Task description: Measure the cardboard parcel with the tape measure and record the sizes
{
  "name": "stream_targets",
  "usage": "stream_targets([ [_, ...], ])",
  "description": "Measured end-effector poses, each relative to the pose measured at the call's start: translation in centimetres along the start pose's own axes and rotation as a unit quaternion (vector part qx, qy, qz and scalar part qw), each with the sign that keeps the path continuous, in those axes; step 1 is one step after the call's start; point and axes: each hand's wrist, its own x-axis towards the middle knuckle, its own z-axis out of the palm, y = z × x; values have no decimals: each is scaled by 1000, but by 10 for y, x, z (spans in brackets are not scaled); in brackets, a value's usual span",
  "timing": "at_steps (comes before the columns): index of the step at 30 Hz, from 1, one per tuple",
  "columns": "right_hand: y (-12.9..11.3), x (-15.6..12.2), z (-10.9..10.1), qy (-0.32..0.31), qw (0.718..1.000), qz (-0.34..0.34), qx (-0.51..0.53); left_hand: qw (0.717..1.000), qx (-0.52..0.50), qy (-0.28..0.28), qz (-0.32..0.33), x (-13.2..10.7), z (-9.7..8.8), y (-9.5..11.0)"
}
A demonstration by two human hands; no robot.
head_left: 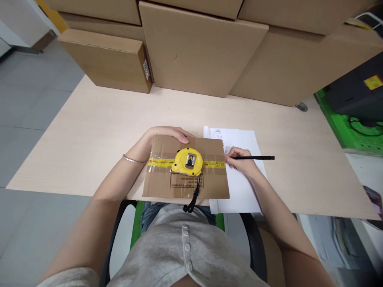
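A small cardboard box point(161, 185), sealed with a strip of yellow printed tape, lies near the desk's front edge. On top of it rests a yellow tape measure point(188, 161), its black wrist strap point(193, 199) hanging over the near side. My left hand point(173, 133) grips the box's far edge, thumb on top and the other fingers mostly hidden behind. In my right hand point(241, 159) is a black pen point(257, 158), pinched between closed fingers. That hand rests on white paper point(239, 191) with some writing near its top, partly covered by the box.
Large cardboard boxes point(197, 52) stand along the back of the desk point(104, 115), with a smaller carton point(104, 59) at the left. A round metal piece point(301, 106) sits at the back right. Beyond the right edge are a green surface point(344, 123) and dark equipment point(356, 87).
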Motion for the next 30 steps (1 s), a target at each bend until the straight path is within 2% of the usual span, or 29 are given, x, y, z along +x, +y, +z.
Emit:
stream_targets([
  [4, 7, 0, -7, 8, 1000, 6, -6, 1000, 8, -6, -29, 3, -5, 3],
  [10, 17, -1, -12, 23, 1000, 1, -8, 999, 11, -32, -18, 4, -4, 5],
  [19, 17, -4, -10, 35, 999, -11, 0, 999, -11, -42, -17, 3, -2, 4],
  [30, 20, -3, -10, 21, 1000, -8, -6, 999, -1, -50, -8, 5, -4, 5],
])
